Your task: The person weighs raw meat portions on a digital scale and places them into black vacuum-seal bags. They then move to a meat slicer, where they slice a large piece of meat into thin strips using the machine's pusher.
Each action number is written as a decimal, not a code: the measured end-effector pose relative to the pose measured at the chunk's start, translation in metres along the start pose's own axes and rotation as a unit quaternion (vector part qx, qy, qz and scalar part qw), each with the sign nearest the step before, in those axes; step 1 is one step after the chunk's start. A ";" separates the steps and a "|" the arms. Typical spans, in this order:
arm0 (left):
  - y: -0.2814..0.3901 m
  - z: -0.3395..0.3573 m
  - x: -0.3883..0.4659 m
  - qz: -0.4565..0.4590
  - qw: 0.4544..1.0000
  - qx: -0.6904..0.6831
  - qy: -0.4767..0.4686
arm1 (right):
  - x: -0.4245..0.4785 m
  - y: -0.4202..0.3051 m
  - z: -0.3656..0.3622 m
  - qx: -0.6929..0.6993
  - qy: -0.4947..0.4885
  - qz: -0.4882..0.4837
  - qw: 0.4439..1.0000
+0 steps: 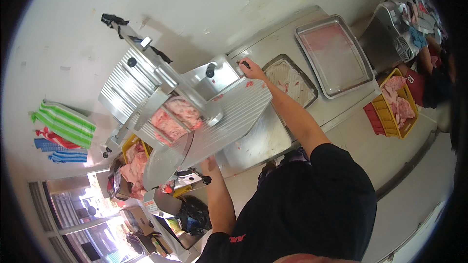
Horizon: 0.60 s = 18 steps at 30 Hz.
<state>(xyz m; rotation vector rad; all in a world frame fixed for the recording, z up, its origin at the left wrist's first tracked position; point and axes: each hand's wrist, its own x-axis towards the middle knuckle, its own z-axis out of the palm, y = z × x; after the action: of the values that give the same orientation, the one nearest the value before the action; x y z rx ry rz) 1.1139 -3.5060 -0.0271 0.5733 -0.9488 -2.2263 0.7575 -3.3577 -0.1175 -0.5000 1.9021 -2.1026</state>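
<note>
My right hand [252,69] is closed around a small black handle [245,64] on the body of a metal meat slicer [219,71]. My left forearm [221,199] reaches beneath the slicer's ribbed metal plate [234,113]; the plate hides most of my left hand [209,163], so its grip cannot be seen. A block of pink, fatty meat [175,118] sits behind metal bars on the slicer's carriage [126,76], beside the round blade [164,168]. Small meat scraps lie on the ribbed plate.
A scrap-strewn tray [309,84] and a larger metal tray [334,91] rest on the steel table [336,115]. Yellow crates [389,118] [128,142] hold raw meat. At right, a co-worker's arm [425,60] is beside another slicer [384,33]. A black plastic bag [193,219] is at lower left.
</note>
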 end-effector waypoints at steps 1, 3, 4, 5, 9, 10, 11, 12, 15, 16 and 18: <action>-0.001 -0.002 -0.004 -0.004 1.000 -0.005 0.000 | -0.001 0.000 0.001 -0.003 0.003 -0.017 1.000; -0.003 -0.004 -0.007 -0.008 1.000 -0.020 -0.002 | -0.001 0.004 0.001 -0.008 0.007 -0.052 0.999; -0.005 -0.004 -0.009 -0.011 1.000 -0.028 -0.003 | 0.000 0.009 0.001 0.001 0.005 -0.058 0.998; -0.005 -0.003 -0.011 -0.013 0.999 -0.036 -0.004 | 0.002 0.014 0.001 0.001 -0.002 -0.061 0.998; -0.008 -0.010 -0.015 -0.050 0.990 -0.099 -0.083 | 0.019 0.039 0.000 -0.005 -0.056 -0.068 0.996; -0.008 -0.016 -0.010 -0.096 0.965 -0.150 -0.192 | 0.025 0.043 -0.003 0.026 -0.081 -0.043 0.995; -0.011 -0.004 0.002 -0.145 0.931 -0.187 -0.277 | 0.037 0.050 -0.021 0.055 -0.093 -0.018 0.994; -0.013 -0.008 -0.005 -0.122 0.949 -0.173 -0.235 | 0.027 0.043 -0.019 0.055 -0.081 0.013 0.995; -0.024 0.028 -0.030 -0.038 0.994 -0.091 0.046 | -0.024 0.014 -0.032 -0.021 0.016 0.055 0.998; -0.023 0.031 -0.029 -0.046 0.993 -0.083 0.065 | -0.031 0.020 -0.048 -0.082 0.017 -0.014 0.996; -0.014 -0.031 -0.034 -0.034 0.994 -0.057 -0.091 | -0.054 0.013 -0.040 0.089 -0.035 -0.004 0.995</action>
<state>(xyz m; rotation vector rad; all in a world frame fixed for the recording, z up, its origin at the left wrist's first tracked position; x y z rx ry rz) 1.1503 -3.4893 -0.0529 0.3590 -0.8961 -2.4080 0.7897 -3.3006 -0.1379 -0.5344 1.6575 -2.2028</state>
